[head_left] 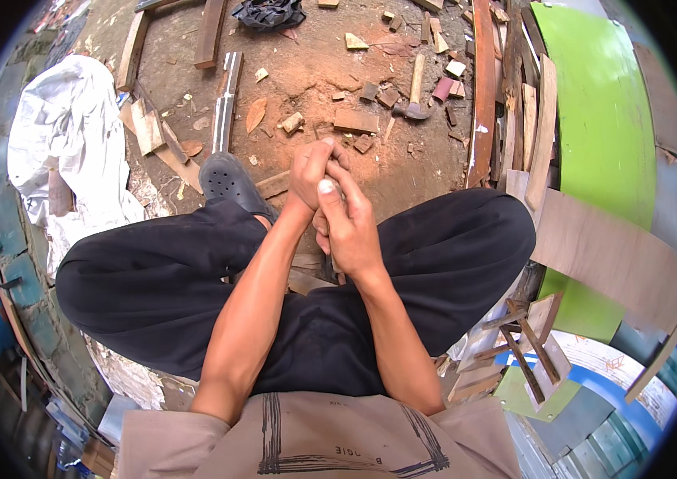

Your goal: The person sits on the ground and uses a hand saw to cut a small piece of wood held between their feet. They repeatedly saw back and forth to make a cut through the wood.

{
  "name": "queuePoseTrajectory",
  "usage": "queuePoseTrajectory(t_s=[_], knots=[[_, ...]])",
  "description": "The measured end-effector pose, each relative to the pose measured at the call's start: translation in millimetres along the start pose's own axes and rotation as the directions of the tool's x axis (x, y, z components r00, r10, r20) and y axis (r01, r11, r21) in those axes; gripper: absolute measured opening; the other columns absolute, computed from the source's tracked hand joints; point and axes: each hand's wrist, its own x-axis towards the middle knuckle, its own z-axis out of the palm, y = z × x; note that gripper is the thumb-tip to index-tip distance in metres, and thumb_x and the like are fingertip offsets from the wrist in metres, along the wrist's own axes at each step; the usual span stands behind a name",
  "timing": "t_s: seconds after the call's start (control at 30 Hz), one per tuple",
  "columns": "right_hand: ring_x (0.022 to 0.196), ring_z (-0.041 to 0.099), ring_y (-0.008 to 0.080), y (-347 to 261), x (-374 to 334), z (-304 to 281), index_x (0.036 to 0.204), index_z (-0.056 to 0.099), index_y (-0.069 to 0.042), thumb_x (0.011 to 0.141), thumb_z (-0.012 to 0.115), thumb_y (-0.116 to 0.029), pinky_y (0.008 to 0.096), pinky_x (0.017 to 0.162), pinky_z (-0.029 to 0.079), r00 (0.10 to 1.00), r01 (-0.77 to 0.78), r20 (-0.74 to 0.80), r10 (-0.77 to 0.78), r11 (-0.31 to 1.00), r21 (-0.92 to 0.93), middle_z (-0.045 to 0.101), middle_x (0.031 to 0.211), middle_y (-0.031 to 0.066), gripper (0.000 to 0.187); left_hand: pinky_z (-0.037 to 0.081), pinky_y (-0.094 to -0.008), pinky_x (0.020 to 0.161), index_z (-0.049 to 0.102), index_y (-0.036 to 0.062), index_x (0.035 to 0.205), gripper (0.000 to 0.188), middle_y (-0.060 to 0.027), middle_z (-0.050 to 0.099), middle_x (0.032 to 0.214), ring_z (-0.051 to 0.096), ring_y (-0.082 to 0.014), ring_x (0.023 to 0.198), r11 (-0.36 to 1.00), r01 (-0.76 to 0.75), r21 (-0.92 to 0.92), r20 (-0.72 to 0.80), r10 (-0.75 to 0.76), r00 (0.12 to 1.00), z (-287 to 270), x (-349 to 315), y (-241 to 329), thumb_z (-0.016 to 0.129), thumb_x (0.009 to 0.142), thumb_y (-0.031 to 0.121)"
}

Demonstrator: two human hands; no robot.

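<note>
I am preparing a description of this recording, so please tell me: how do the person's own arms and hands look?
The left hand and right hand wear no gloves, and no wristband or ring is visible. Short, plain taupe sleeves leave both forearms uncovered.

The ground [314, 60] is brown, with an orange patch. On it lies a hammer [416, 82] — small wood bits [357, 120] all around — plus a leaf [256, 115], a striped bar [226, 104] and a black bundle [269, 13].

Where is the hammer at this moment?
In the head view, the hammer lies on the ground beyond the right hand, right of centre, among small wood pieces.
</note>
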Motion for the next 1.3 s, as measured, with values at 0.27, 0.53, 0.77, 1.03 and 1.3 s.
queuePoseTrajectory(t_s=[0.27,0.53,0.77,1.03,1.3], knots=[[0.096,0.062,0.0182,-28,-92,-2,0.145,0.046,0.002,0.102,0.058,-0.029,0.0317,0.085,0.049,0.998,0.055,0.041,-0.049,0.986,-0.159,0.065,0.113,0.0184,0.054,0.044,-0.0323,0.065,0.062,0.0025,0.069,0.041,-0.0085,0.060,0.063,0.052,-0.0187,0.060,0.992,-0.129,-0.002,0.085,0.129,0.988,16,-68,40,0.042,0.096,0.026],[0.078,0.057,0.0144,-50,-76,4,0.144,0.046,0.005,0.103,0.058,-0.029,0.0293,0.071,0.047,0.994,-0.103,0.036,0.105,0.993,-0.056,0.064,0.098,0.0121,0.055,0.042,-0.0318,0.057,0.062,0.0028,0.068,0.043,-0.0076,0.058,0.060,0.053,-0.0168,0.058,0.995,-0.095,0.039,0.096,0.091,0.991,19,-71,62,0.044,0.098,0.028],[0.064,0.050,0.0090,11,-9,-6,0.143,0.045,0.007,0.104,0.055,-0.028,0.0263,0.060,0.042,0.996,0.088,0.010,-0.088,0.995,-0.049,0.059,0.082,0.0054,0.054,0.044,-0.0316,0.060,0.063,0.0022,0.070,0.045,-0.0061,0.060,0.064,0.055,-0.0154,0.061,0.999,-0.020,-0.045,0.016,0.021,1.000,1,-8,-11,0.044,0.100,0.029],[0.094,0.067,0.0172,-56,-136,-5,0.148,0.038,0.011,0.103,0.054,-0.027,0.0294,0.088,0.049,0.992,0.029,0.125,-0.006,0.982,-0.188,0.066,0.117,0.0261,0.061,0.042,-0.0308,0.064,0.060,0.0039,0.067,0.047,-0.0074,0.060,0.064,0.050,-0.0160,0.058,0.983,-0.171,0.069,0.175,0.157,0.972,22,-101,82,0.040,0.097,0.033],[0.096,0.060,0.0209,-8,-43,1,0.142,0.048,0.006,0.103,0.055,-0.033,0.0329,0.088,0.046,0.999,0.033,0.000,-0.033,0.989,-0.146,0.065,0.109,0.0202,0.056,0.044,-0.0340,0.058,0.060,-0.0017,0.067,0.049,-0.0111,0.059,0.062,0.055,-0.0192,0.058,0.997,-0.027,0.071,0.033,0.025,0.999,3,-29,15,0.044,0.100,0.030]])
